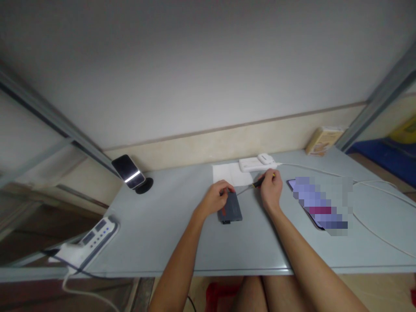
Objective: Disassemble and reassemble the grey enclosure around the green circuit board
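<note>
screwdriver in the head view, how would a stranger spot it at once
Over the grey table, find the right hand. It holds the screwdriver, whose thin shaft points toward the dark box. Its black-and-yellow handle sets it apart.

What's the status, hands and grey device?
Left hand on far end of grey device. Right hand holding screwdriver, shaft toward device, contact unclear. White paper lies just beyond device, not blocking.

Bare left hand point(216, 197), bare right hand point(272, 190), bare forearms point(183, 253), bare legs point(250, 295)
</note>
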`<state>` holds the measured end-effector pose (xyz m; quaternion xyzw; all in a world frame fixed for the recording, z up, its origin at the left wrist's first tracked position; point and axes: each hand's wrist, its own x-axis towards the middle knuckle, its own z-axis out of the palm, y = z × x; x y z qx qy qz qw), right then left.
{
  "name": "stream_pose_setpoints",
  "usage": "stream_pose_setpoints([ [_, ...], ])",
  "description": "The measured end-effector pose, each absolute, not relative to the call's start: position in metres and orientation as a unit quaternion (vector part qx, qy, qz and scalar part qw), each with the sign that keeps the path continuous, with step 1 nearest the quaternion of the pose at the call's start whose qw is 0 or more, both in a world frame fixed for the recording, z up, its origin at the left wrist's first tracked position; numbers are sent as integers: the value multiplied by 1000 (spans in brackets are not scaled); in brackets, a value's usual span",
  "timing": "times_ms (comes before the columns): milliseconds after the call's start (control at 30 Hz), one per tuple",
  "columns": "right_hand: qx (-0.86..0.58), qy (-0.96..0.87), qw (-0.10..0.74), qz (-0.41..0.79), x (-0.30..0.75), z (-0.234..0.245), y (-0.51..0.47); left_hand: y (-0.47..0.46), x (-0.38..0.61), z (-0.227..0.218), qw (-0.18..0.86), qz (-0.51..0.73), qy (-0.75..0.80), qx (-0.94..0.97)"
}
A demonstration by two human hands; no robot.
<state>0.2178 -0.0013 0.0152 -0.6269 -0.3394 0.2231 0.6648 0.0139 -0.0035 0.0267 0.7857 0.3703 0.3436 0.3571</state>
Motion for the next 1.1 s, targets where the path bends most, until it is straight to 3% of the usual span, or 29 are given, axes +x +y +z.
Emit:
stream_pose_setpoints([
  [467, -587, -260, 720, 264, 219, 21, 0, -6, 18, 23, 324, 358, 395, 782],
  [967, -578, -302, 706, 277, 214, 23, -3, -1, 15, 18, 363, 356, 391, 767],
  [1100, -577, -269, 717, 283, 218, 23, -4, 4, 11, 15, 317, 376, 423, 761],
])
